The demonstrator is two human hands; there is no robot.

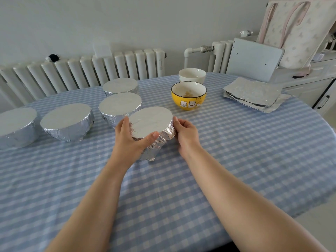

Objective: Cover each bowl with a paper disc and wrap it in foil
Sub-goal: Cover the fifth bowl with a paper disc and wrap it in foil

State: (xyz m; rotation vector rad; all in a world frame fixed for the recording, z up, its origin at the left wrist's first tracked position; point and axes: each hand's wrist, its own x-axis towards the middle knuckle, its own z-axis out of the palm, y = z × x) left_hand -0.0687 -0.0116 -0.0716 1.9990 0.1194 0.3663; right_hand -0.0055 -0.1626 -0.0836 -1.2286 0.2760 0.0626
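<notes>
A foil-wrapped bowl (151, 122) sits tilted at the table's middle, its flat foil top facing me. My left hand (130, 138) grips its left and near side, thumb curled over the rim. My right hand (185, 132) grips its right side, fingers pressed into the crumpled foil. Several other foil-wrapped bowls stand to the left and behind: one (120, 108) touching the held bowl, one (121, 86) farther back, one (66, 120) and one (17, 124) at the far left. A yellow bowl (189, 96) and a white bowl (192, 75) stand uncovered behind to the right.
A stack of foil sheets (254, 93) lies at the table's right rear. The blue checked tablecloth (236, 142) covers the table. A white radiator (81, 73) runs along the wall behind, and a cabinet (309, 84) stands at the right.
</notes>
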